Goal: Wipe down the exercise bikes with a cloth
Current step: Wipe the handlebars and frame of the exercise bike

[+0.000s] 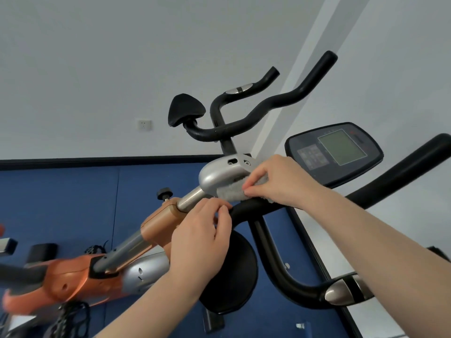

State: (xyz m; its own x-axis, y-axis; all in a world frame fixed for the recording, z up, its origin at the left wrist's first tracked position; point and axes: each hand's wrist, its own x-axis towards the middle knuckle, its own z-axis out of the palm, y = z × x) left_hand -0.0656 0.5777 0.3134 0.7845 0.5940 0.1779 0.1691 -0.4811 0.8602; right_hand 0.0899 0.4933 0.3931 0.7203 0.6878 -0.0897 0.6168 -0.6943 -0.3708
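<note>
An orange and silver exercise bike (156, 228) fills the middle of the head view. Its black handlebar (278, 259) curves from the silver stem housing (217, 174) down to the right. My right hand (278, 181) pinches a grey fluffy cloth (231, 191) against the handlebar just below the housing. My left hand (202, 232) sits lower on the same bar beside the silver post, its fingers curled with the thumb and fingertip pinching at the bar's edge. Most of the cloth is hidden under my right hand.
The bike's console (334, 152) with a grey screen stands to the right. A second bike's black handlebars (263, 106) and saddle (185, 113) rise behind, near the white wall. Blue floor mats (73, 203) lie below, with black pedals (70, 318) at lower left.
</note>
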